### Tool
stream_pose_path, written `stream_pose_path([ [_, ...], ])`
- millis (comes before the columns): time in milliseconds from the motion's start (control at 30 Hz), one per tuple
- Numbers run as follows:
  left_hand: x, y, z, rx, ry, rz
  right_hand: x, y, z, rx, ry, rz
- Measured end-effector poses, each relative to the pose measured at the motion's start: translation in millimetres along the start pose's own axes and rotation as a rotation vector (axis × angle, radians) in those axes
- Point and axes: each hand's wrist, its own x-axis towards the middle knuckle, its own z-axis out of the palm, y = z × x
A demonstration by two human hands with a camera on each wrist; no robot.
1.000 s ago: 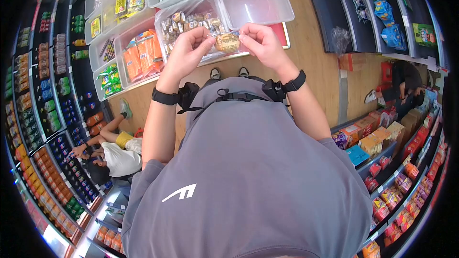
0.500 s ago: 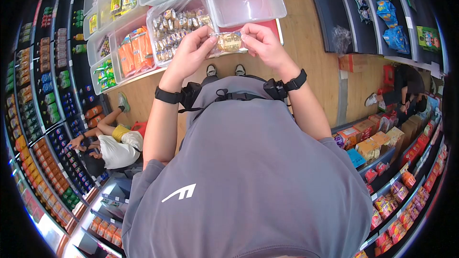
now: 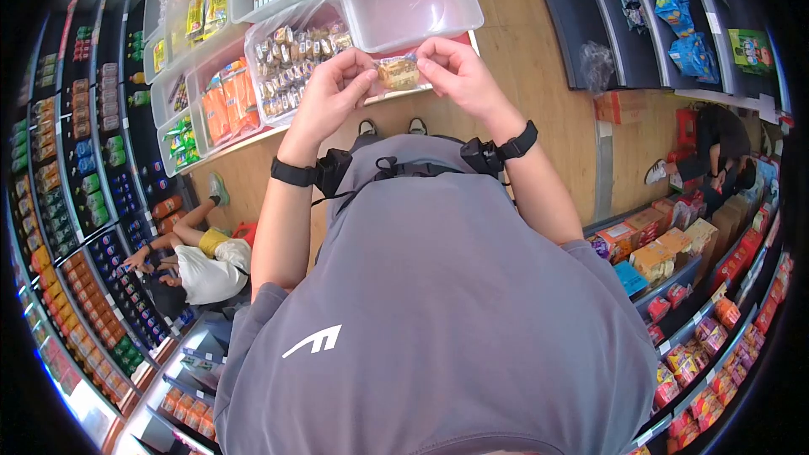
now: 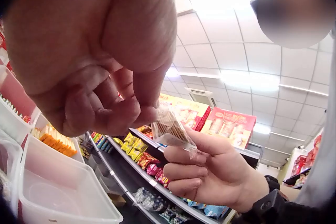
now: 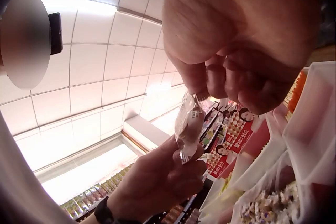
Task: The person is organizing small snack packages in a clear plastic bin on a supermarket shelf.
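A small snack packet [image 3: 398, 73] in a clear wrapper is stretched between both hands, over the near edge of the bins. My left hand [image 3: 341, 88] pinches one end of it between thumb and fingers, and my right hand [image 3: 459, 76] pinches the opposite end. Brown layered pieces show through the packet's wrapper [image 4: 171, 129] in the left wrist view. From the right wrist, its pale, printed side [image 5: 189, 124] faces the camera. Behind the hands, a plastic-lined bin [image 3: 268, 76] holds many similar small wrapped snacks.
A clear plastic bin [image 3: 413, 0] stands at the table's right. Other bins hold orange packets [image 3: 221, 114], green packets [image 3: 181, 141] and yellow packets [image 3: 215, 8]. Shelves flank both sides. One person crouches at left [image 3: 206, 274], another at right [image 3: 720, 139].
The bins have shifted left in the head view, with the hands now nearer the table's right corner. Both hands keep their pinch on the packet's ends.
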Motion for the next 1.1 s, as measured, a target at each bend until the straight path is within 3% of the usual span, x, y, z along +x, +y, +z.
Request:
stream_pose_path([
  [300,8,-8,5,0.110,0.118,0.129,-11,-9,-1,-0.026,0.139,0.030],
  [500,4,-4,10,0.442,0.230,0.212,-9,-4,1,0.092,0.163,-0.016],
  [600,-4,14,15,0.476,0.208,0.163,-4,1,2,0.088,0.159,-0.022],
  [800,-3,-6,7,0.308,0.097,0.241,2,10,1,0.077,0.132,-0.062],
  [1000,4,-16,8,0.313,0.130,0.130,-1,5,6,0.032,0.141,-0.063],
  [1100,5,-14,13,0.178,0.155,0.115,2,12,4,-0.011,0.187,-0.097],
])
